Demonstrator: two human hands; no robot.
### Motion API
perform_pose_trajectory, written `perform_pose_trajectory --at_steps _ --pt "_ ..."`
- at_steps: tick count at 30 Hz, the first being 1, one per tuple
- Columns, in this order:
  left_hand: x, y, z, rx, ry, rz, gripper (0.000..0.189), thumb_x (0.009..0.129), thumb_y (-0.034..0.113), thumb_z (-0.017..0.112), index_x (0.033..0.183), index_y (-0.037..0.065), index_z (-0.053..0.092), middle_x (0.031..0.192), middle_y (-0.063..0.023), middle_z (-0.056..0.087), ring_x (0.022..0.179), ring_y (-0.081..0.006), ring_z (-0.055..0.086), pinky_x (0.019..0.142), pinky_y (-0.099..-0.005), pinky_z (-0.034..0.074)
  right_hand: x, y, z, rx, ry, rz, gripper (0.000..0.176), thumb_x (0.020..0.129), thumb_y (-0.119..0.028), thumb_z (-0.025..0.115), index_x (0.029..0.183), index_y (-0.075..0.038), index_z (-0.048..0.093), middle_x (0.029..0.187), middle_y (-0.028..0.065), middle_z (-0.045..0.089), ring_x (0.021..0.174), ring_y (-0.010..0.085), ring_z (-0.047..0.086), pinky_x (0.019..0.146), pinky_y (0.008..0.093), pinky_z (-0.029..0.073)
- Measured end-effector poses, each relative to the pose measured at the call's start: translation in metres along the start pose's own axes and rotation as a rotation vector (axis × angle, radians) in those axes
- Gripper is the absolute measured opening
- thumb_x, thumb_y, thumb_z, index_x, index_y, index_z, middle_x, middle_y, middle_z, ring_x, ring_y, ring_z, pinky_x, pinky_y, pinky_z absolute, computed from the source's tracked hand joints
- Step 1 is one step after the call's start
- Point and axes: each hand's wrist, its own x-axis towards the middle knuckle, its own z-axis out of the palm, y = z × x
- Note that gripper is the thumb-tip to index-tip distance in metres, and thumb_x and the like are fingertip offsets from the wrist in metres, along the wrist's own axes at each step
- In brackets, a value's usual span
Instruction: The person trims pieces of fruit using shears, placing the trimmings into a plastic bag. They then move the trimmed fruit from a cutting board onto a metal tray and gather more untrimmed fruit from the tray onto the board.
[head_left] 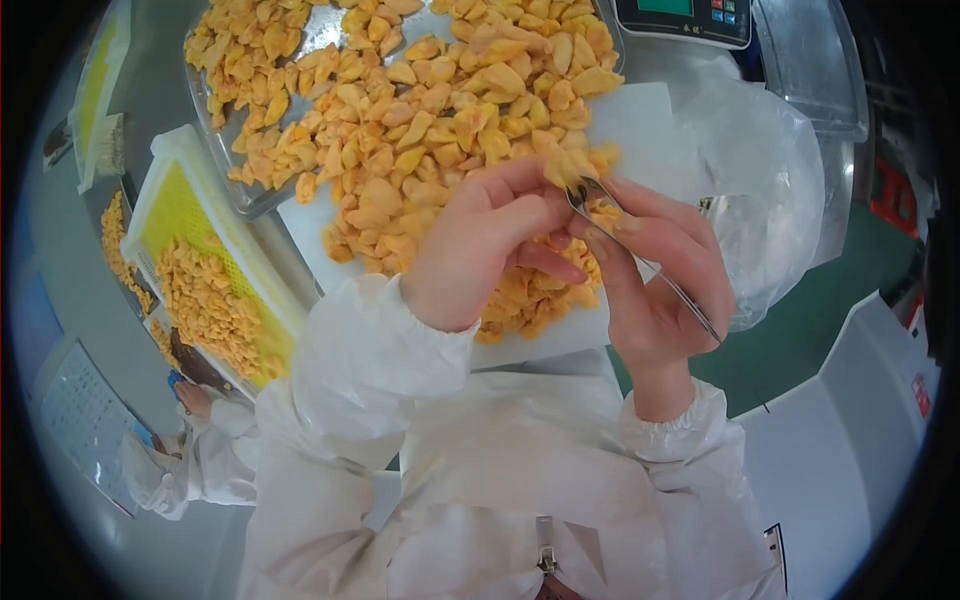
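My right hand (pixel 670 270) is closed around slim metal tweezers (pixel 665 275), their tips slanting up to the left. Those tips reach a soft yellow-orange piece (pixel 568 168), which my left hand (pixel 490 235) pinches between thumb and fingers. Just beyond my left hand spreads a large heap of similar yellow-orange pieces (pixel 375 205), running from a metal tray (pixel 322 45) onto a white board (pixel 632 115). Below my hands, a nearer pile of pieces (pixel 535 300) lies at the board's front edge, partly covered by my left hand.
A digital scale (pixel 685 20) stands at the top right, with a clear plastic bag (pixel 755 190) nearer me. To the left, a white-rimmed yellow basket (pixel 170 200) holds more pieces. At the lower left, another person (pixel 215 450) in white works beside the table.
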Motion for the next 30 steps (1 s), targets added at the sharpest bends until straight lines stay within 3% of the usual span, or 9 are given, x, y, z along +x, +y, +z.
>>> perform_pose_trajectory --at_steps 4,7,10,13,16,19,22,25,30 --pt "0.0 0.004 -0.006 0.104 -0.039 0.04 0.031 0.091 0.027 0.057 0.107 0.001 0.065 0.084 -0.0021 0.057 0.078 -0.0092 0.055 0.064 -0.0273 0.058 -0.004 0.003 -0.005 0.025 -0.042 0.015 0.029 0.07 0.008 0.076 0.095 -0.002 0.063 0.099 0.0185 0.068 0.086 0.0272 0.067 0.072 0.0304 0.055" --pt "0.005 0.002 -0.005 0.218 0.017 0.072 0.037 0.094 0.027 0.049 0.112 -0.002 0.063 0.087 -0.0042 0.061 0.076 -0.0093 0.058 0.057 -0.0263 0.055 -0.008 -0.002 -0.014 -0.031 -0.036 0.017 0.03 0.068 0.012 0.075 0.091 0.002 0.059 0.096 0.0257 0.067 0.087 0.0305 0.068 0.076 0.0341 0.055" --pt "0.005 -0.001 0.003 0.198 0.056 0.089 0.037 0.094 0.027 0.049 0.11 -0.002 0.064 0.082 -0.0029 0.058 0.071 -0.0078 0.054 0.055 -0.0242 0.053 -0.015 0.006 -0.013 -0.047 0.067 0.025 0.027 0.069 0.009 0.075 0.09 -0.002 0.064 0.094 0.0171 0.069 0.078 0.0256 0.068 0.064 0.0281 0.054" --pt "0.007 -0.005 0.008 0.227 0.063 0.071 0.036 0.094 0.027 0.05 0.109 -0.002 0.064 0.078 -0.0013 0.056 0.069 -0.0077 0.053 0.053 -0.0231 0.05 -0.016 0.006 -0.019 -0.078 0.03 0.037 0.026 0.069 0.01 0.074 0.089 -0.002 0.064 0.093 0.0171 0.069 0.078 0.0246 0.068 0.063 0.0274 0.054" --pt "0.008 -0.01 0.009 0.204 0.021 0.043 0.034 0.093 0.026 0.05 0.109 -0.002 0.064 0.077 -0.0007 0.056 0.068 -0.0079 0.054 0.052 -0.0228 0.049 -0.017 0.002 -0.025 -0.054 -0.009 0.124 0.026 0.068 0.012 0.075 0.088 0.004 0.06 0.091 0.0246 0.069 0.085 0.03 0.068 0.074 0.0342 0.055" --pt "0.009 -0.014 0.019 0.199 0.052 0.069 0.033 0.094 0.026 0.05 0.106 -0.001 0.065 0.077 -0.0017 0.057 0.068 -0.0089 0.055 0.054 -0.0239 0.05 -0.021 0.006 -0.027 -0.061 0.055 0.045 0.026 0.069 0.012 0.075 0.088 0.004 0.06 0.091 0.0245 0.069 0.083 0.028 0.067 0.073 0.0339 0.055" --pt "0.012 -0.022 0.023 0.121 0.071 0.069 0.03 0.089 0.023 0.057 0.102 -0.001 0.069 0.076 -0.0021 0.06 0.069 -0.0081 0.056 0.055 -0.0249 0.055 -0.019 0.007 -0.033 -0.076 0.0 0.064 0.024 0.07 0.012 0.074 0.088 0.004 0.06 0.09 0.0235 0.069 0.08 0.0271 0.066 0.073 0.0336 0.055" --pt "0.013 -0.026 0.025 0.162 0.077 0.073 0.027 0.09 0.022 0.054 0.094 -0.001 0.068 0.076 -0.0025 0.06 0.069 -0.0095 0.057 0.057 -0.0253 0.055 -0.023 0.014 -0.034 -0.079 0.057 0.005 0.026 0.07 0.012 0.071 0.091 -0.001 0.063 0.091 0.0164 0.07 0.075 0.0241 0.067 0.063 0.0288 0.054" --pt "0.014 -0.034 0.024 0.509 0.019 0.208 0.022 0.088 0.016 0.05 0.096 -0.002 0.06 0.074 -0.0035 0.06 0.062 -0.0096 0.052 0.054 -0.0246 0.045 -0.028 0.014 -0.039 -0.057 0.06 0.019 0.029 0.068 0.012 0.069 0.092 -0.002 0.063 0.087 0.0147 0.069 0.071 0.0238 0.066 0.06 0.0275 0.054"
